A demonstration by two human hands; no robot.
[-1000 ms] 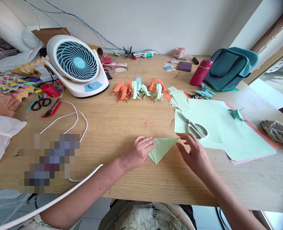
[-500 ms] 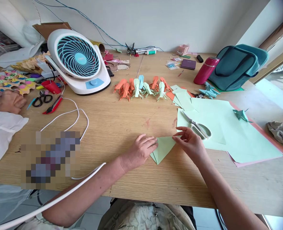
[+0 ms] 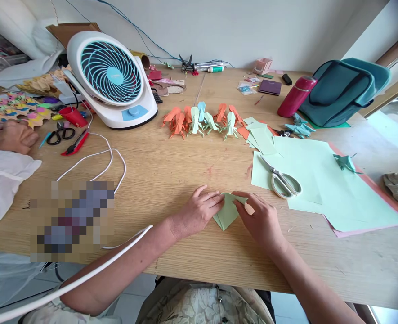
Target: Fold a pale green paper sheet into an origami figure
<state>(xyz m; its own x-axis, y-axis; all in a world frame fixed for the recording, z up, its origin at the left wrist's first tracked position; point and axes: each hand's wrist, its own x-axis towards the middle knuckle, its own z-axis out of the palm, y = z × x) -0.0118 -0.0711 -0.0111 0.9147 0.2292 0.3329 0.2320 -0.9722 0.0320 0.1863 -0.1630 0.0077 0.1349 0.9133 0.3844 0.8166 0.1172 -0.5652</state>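
Observation:
A pale green sheet of origami paper, folded to a pointed kite-like shape, lies on the table before me. My left hand holds down its left side, fingertips on the paper. On the right side, my right hand pinches the upper right flap between thumb and fingers, bringing it inward. Scissors with pale handles rest on large green sheets to the right. Farther back stands a row of folded paper figures in orange, pale green and blue.
A white fan stands at back left. Near the left edge are a co-worker's hands, black-handled scissors and a red cutter. A white cable loops across the table. A pink bottle and teal bag stand at back right.
My right hand has moved left and folded the paper's right corner in toward the middle. My left hand stays on the paper. The view has shifted slightly.

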